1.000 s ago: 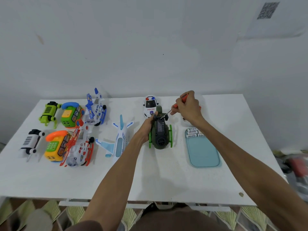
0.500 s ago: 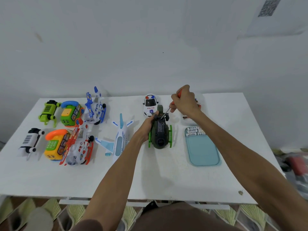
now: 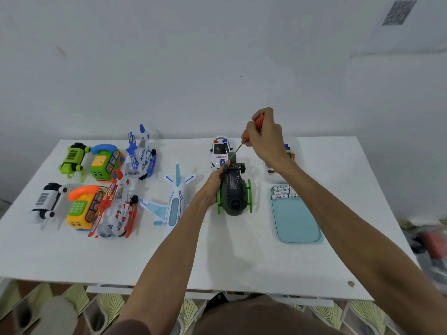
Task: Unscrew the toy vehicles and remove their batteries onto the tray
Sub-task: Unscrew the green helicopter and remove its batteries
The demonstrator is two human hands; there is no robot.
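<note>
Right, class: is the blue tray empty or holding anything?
Not empty: batteries lie across the far end of the tray; the rest is bare.

"POLICE" on bonnet of white toy car (image 3: 221, 153)

I get soft, even, fairly bright light; the shadows thrown on the white counter (image 3: 242, 257) are faint. Wide-angle bending curves the counter's edges. The clutter (image 3: 430, 247) at the right edge and the wall code (image 3: 399, 12) smear into blur.

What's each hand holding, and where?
The right hand grips the screwdriver by its orange handle; the left hand holds the green toy vehicle at its left side.
</note>
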